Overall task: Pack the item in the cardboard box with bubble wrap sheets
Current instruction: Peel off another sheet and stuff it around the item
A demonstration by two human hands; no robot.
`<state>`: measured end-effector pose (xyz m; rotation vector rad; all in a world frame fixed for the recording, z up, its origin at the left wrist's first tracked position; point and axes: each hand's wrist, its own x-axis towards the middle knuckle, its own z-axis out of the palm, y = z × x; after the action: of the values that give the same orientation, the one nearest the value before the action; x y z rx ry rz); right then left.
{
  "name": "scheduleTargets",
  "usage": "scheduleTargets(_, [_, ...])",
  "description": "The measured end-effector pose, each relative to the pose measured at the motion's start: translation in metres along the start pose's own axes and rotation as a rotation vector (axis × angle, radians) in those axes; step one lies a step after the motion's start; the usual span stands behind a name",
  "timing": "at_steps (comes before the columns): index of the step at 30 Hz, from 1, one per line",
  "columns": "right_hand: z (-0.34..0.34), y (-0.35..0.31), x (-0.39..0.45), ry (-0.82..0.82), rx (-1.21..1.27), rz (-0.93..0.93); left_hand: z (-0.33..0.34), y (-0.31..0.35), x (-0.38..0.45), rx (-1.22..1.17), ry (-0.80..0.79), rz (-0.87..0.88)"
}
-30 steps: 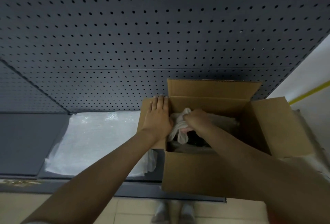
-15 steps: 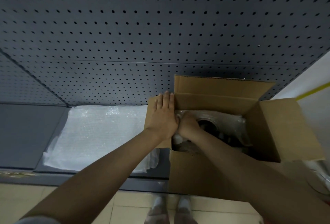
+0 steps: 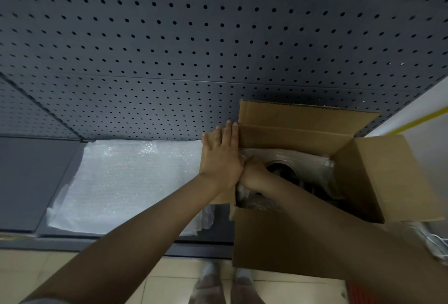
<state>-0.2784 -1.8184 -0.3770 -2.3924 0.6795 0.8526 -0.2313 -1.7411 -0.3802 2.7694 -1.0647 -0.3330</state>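
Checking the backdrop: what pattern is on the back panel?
Dark grey pegboard with regular round holes; head view.

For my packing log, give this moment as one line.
left hand flat on box flap | right hand inside cardboard box pressing bubble wrap | spare sheets on shelf

Both forearms extend forward, bare and converging. The left hand (image 3: pixel 221 158) lies flat, palm down, fingers straight and held together, pointing away from the body. The right hand (image 3: pixel 254 174) is angled downward beside it, touching the left hand at the thumb side, its fingers hidden
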Motion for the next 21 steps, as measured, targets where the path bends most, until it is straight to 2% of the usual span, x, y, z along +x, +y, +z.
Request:
scheduleTargets(2, [0.003,0.000,0.003,-0.033,-0.010,0.045,0.000,0.000,0.000,-0.019,-0.002,0.003])
scheduleTargets(11, [0.002,0.005,0.010,-0.117,-0.080,0.005,0.003,-0.004,0.002,-0.059,0.004,0.016])
scheduleTargets(14, [0.001,0.003,0.003,-0.057,-0.005,0.003,0.004,-0.001,0.002,-0.062,0.020,0.015])
scheduleTargets(21, [-0.001,-0.002,-0.004,-0.002,-0.090,-0.035,0.005,0.002,0.003,-0.037,0.042,0.000])
